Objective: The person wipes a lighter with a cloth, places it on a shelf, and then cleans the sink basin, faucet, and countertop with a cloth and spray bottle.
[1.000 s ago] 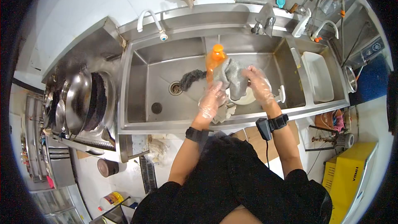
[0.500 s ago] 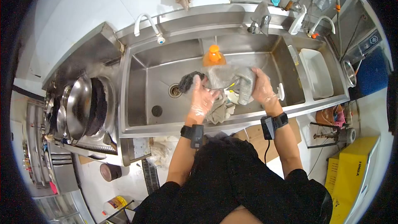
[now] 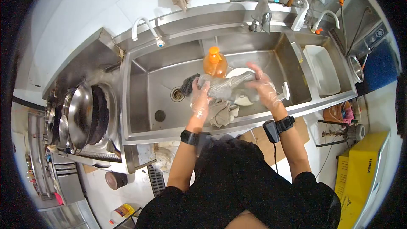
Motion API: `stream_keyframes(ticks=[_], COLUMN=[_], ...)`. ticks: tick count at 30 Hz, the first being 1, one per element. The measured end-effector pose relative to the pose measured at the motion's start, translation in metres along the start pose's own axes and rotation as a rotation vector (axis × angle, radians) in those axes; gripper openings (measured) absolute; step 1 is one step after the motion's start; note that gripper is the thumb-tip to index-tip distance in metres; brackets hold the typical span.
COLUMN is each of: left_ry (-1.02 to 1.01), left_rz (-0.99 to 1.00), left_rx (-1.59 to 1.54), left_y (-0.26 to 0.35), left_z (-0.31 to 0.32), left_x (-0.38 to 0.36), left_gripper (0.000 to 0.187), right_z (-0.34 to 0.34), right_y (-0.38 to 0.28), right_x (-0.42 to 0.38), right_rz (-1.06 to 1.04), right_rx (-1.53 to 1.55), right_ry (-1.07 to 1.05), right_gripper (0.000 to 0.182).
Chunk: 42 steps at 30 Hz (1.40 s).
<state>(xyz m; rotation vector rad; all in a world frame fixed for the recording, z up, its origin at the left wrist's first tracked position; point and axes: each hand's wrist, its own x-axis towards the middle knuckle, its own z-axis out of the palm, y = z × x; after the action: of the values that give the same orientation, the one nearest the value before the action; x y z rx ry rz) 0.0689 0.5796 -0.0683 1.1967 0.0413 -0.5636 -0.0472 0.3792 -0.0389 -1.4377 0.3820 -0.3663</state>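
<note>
A grey ribbed cloth (image 3: pixel 232 85) is stretched out above the sink basin between my two hands, slightly blurred. My left hand (image 3: pixel 200 100), in a clear plastic glove, grips its left end. The right end is in my right hand (image 3: pixel 266 90), gloved the same way. Just left of my left hand lies a dark grey mesh scrubber (image 3: pixel 188 85). Behind the cloth stands an orange pump bottle (image 3: pixel 215 64). White dishes (image 3: pixel 245 100) show under and behind the cloth, partly covered. A beige cloth (image 3: pixel 223 113) lies crumpled near the front of the basin.
The steel sink (image 3: pixel 169 63) has a drain (image 3: pixel 177 94) at left. A white faucet (image 3: pixel 146 22) and a metal tap (image 3: pixel 259 19) stand along its back. A white tub (image 3: pixel 322 70) sits in the right basin. Metal pans (image 3: pixel 80 116) rest on the left counter.
The grey cloth has gone from bunched up to drawn out lengthwise between my hands. White dishes behind it show more. The whole view has shifted slightly.
</note>
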Motion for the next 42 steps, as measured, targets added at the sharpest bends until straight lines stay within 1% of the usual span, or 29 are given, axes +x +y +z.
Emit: stream_keyframes(ticks=[1, 3, 5, 7, 9, 10, 11, 12, 13, 14, 15, 17, 19, 20, 21, 22, 23, 24, 25, 26, 27, 28, 29, 31, 32, 34, 38, 40, 42], left_ry=[-0.002, 0.074, 0.023, -0.342, -0.263, -0.189, -0.19, -0.184, -0.179, -0.092, -0.096, 0.01, -0.017, -0.035, -0.133, -0.132, -0.217, -0.303, -0.26, -0.192, -0.067, -0.054, -0.053, -0.236, -0.234, -0.378, -0.296, -0.189, -0.235], left_rz=[-0.001, -0.01, 0.039, 0.138, 0.471, 0.711, 0.712, 0.688, 0.663, 0.685, 0.686, 0.799, 0.856, 0.881, 0.775, 0.774, 0.878, 0.982, 0.771, 0.58, 0.569, 0.39, 0.39, 0.358, 0.359, 0.015, 0.01, 0.02, 0.008], left_rx=[0.001, 0.164, 0.172, 0.351, 0.913, 1.152, 1.152, 1.282, 1.412, 1.353, 1.353, 1.205, 1.171, 1.142, 1.098, 1.098, 1.136, 1.171, 1.037, 0.885, 0.654, 0.483, 0.483, 0.232, 0.231, 0.081, 0.147, 0.214, 0.179], left_y=[0.002, 0.007, 0.01, 0.012, 0.016, 0.006, 0.003, -0.001, -0.005, -0.003, -0.005, -0.01, -0.019, -0.024, -0.025, -0.028, -0.034, -0.042, -0.054, -0.048, -0.044, -0.042, -0.046, -0.054, -0.051, -0.043, -0.052, -0.043, -0.033], left_z=[0.0, -0.002, -0.006, -0.012, -0.006, -0.008, -0.006, -0.004, -0.002, 0.005, 0.01, 0.018, 0.029, 0.036, 0.042, 0.039, 0.034, 0.028, 0.021, 0.023, 0.028, 0.029, 0.028, 0.022, 0.021, 0.02, 0.013, 0.017, 0.025], left_x=[0.001, 0.003, 0.006, 0.014, 0.004, 0.009, 0.009, 0.008, 0.008, 0.0, -0.003, -0.007, -0.011, -0.017, -0.027, -0.028, -0.027, -0.023, -0.016, -0.015, -0.015, -0.024, -0.019, -0.003, -0.005, -0.01, -0.002, -0.003, -0.003], left_gripper=[0.073, 0.078, 0.076, 0.07, 0.062, 0.05, 0.05, 0.043, 0.037, 0.027, 0.027, 0.025, 0.025, 0.026, 0.025, 0.025, 0.025, 0.026, 0.029, 0.032, 0.032, 0.04, 0.04, 0.049, 0.049, 0.056, 0.051, 0.046, 0.045], right_z=[-0.002, -0.004, -0.001, 0.001, 0.003, 0.003, 0.004, 0.006, 0.007, 0.008, 0.006, 0.003, 0.001, 0.008, 0.01, 0.011, 0.019, 0.024, 0.026, 0.028, 0.029, 0.03, 0.033, 0.037, 0.036, 0.033, 0.033, 0.033, 0.031], right_y=[-0.003, 0.001, 0.002, 0.002, 0.004, 0.009, 0.009, 0.009, 0.009, 0.009, 0.011, 0.027, 0.073, 0.075, 0.076, 0.077, 0.063, 0.054, 0.051, 0.051, 0.051, 0.051, 0.049, 0.047, 0.053, 0.071, 0.047, 0.025, 0.03], right_x=[-0.001, 0.002, 0.002, 0.003, 0.006, 0.009, 0.01, 0.01, 0.008, 0.007, 0.009, 0.014, 0.021, 0.021, 0.019, 0.016, 0.012, 0.009, 0.008, 0.007, 0.006, 0.005, 0.004, 0.001, 0.001, 0.003, -0.006, -0.011, -0.014], right_rz=[-0.063, -0.114, -0.234, -0.252, -0.269, -0.323, -0.376, -0.376, -0.411, -0.443, -0.441, -0.105, -0.047, 0.01, 0.161, 0.339, 0.34, 0.346, 0.35, 0.35, 0.339, 0.328, 0.328, 0.332, 0.333, 0.198, 0.181, 0.156, 0.22], right_rx=[-0.23, -0.457, -1.085, -1.216, -1.348, -1.364, -1.377, -1.377, -1.304, -1.229, -1.23, -0.91, -0.876, -0.561, -0.104, 0.334, 0.334, 0.476, 0.619, 0.621, 0.652, 0.682, 0.682, 0.663, 0.663, 0.531, 0.36, 0.224, 0.418], right_ry=[-0.098, -0.096, -0.028, -0.012, 0.002, 0.082, 0.163, 0.164, 0.225, 0.284, 0.288, 0.25, 0.315, 0.218, 0.134, 0.129, 0.129, 0.162, 0.197, 0.201, 0.158, 0.114, 0.114, 0.008, 0.006, -0.125, 0.023, 0.134, 0.019], right_gripper=[0.053, 0.056, 0.047, 0.041, 0.036, 0.027, 0.019, 0.019, 0.02, 0.021, 0.021, 0.026, 0.022, 0.025, 0.031, 0.036, 0.036, 0.034, 0.033, 0.033, 0.034, 0.035, 0.035, 0.035, 0.035, 0.037, 0.043, 0.051, 0.058])
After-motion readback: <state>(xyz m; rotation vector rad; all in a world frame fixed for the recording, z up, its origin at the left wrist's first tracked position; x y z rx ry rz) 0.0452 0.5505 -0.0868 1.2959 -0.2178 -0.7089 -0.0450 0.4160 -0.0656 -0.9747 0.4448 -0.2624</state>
